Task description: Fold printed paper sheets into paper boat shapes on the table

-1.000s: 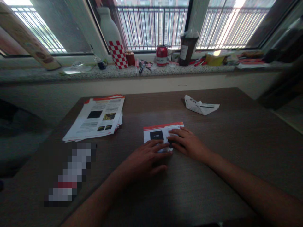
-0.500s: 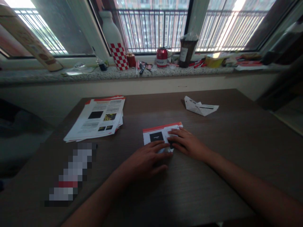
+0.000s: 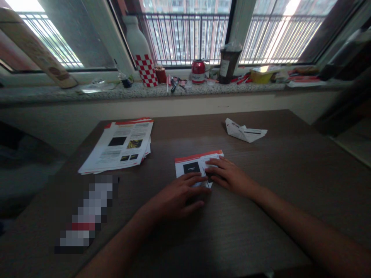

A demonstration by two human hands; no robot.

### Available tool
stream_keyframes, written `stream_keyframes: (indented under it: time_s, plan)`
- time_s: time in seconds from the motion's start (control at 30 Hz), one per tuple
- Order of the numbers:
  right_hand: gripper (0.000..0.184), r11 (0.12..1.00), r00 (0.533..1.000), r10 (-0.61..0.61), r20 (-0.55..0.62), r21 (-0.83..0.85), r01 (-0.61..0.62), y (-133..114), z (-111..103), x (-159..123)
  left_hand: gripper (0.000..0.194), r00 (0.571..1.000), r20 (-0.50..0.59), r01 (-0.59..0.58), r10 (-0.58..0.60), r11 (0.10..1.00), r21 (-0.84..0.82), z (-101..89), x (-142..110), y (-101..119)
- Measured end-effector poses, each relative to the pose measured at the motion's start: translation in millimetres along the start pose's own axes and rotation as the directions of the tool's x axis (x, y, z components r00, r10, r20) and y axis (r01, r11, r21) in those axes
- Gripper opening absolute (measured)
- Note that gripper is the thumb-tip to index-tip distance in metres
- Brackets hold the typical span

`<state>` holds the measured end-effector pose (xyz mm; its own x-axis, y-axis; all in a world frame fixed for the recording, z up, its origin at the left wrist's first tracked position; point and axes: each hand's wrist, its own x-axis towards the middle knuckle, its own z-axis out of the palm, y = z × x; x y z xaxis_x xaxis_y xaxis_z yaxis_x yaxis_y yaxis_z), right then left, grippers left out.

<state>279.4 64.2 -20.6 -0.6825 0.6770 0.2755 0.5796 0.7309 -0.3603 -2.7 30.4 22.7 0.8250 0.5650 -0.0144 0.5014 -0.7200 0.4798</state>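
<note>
Toward the middle of the scene, a small printed sheet (image 3: 188, 167) lies at a slight slant

Across the bare wood of the table (image 3: 246, 239), the sheet's red-banded far edge runs left to right, its right end a little farther away than its left. The near edge is mostly hidden beneath fingers, so which way the long axis goes I cannot tell for certain; the sheet looks folded.

Neither hand has to reach: both are at the paper, from different sides. The left hand (image 3: 185, 195) covers the near side, palm down, fingers pointing right, loosely straight and a little apart. Its thumb is spread away on the near side, off the paper. The right hand (image 3: 227, 175) covers the right end, its fingers pointing left, spread and lightly bent. Neither is closed around anything; the fingertips seem to rest on the sheet, and how hard they press cannot be told. The two sets of fingertips come near one another at the sheet's near right part.

Farther off to the right is a folded paper shape (image 3: 246, 133), and to the far left a stack of printed pages (image 3: 121, 148), both well apart from the hands.
</note>
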Motion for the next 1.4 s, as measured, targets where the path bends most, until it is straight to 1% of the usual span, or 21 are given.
stream_keyframes:
  time_s: [0.13, 0.3, 0.5, 0.7, 1.0, 1.07, 1.13, 1.2, 1.27, 1.4]
  plan:
    - [0.032, 1.0, 1.0, -0.001, 0.01, -0.004, 0.001, 2, 1, 0, 0.06, 1.0, -0.026, 0.007, -0.008, 1.0, -0.011, 2.4, 1, -1]
    - [0.032, 1.0, 1.0, -0.001, -0.015, -0.017, 0.001, 0, 1, 0, 0.058, 0.999, -0.033, 0.024, -0.023, 0.999, 0.041, 6.0, 1, -1]
    - [0.033, 1.0, 0.999, -0.018, -0.046, 0.003, 0.018, -1, 0, 0, 0.056, 0.999, -0.042, 0.022, -0.02, 0.999, 0.05, 7.5, 2, -4]
    - [0.033, 1.0, 1.0, 0.003, -0.027, 0.01, -0.003, -4, -2, 1, 0.067, 0.998, -0.053, 0.046, -0.042, 0.996, 0.082, 10.2, 3, -4]
    - [0.032, 0.999, 0.999, 0.016, -0.035, 0.041, -0.015, -2, 2, 1, 0.055, 0.996, -0.069, 0.066, -0.056, 0.988, 0.139, 12.4, 7, -1]
    - [0.03, 0.999, 0.998, 0.0, -0.066, 0.046, 0.003, -3, 1, 1, 0.053, 0.995, -0.074, 0.081, -0.071, 0.986, 0.149, 14.2, 7, 1]
    - [0.025, 0.999, 0.992, -0.003, -0.126, 0.047, 0.01, -4, -1, 0, 0.051, 0.993, -0.08, 0.096, -0.084, 0.983, 0.158, 15.9, 8, 3]
    - [0.019, 0.998, 0.983, 0.028, -0.183, 0.053, -0.019, -6, -4, -2, 0.05, 0.992, -0.084, 0.111, -0.098, 0.979, 0.169, 17.4, 9, 6]
    - [0.015, 0.994, 0.979, 0.087, -0.186, 0.085, -0.072, -9, -7, -5, 0.051, 0.989, -0.091, 0.13, -0.115, 0.975, 0.18, 18.6, 9, 10]
    - [0.009, 0.971, 0.977, 0.207, -0.061, 0.139, -0.197, -12, -9, -11, 0.052, 0.987, -0.097, 0.145, -0.129, 0.971, 0.189, 19.9, 11, 13]
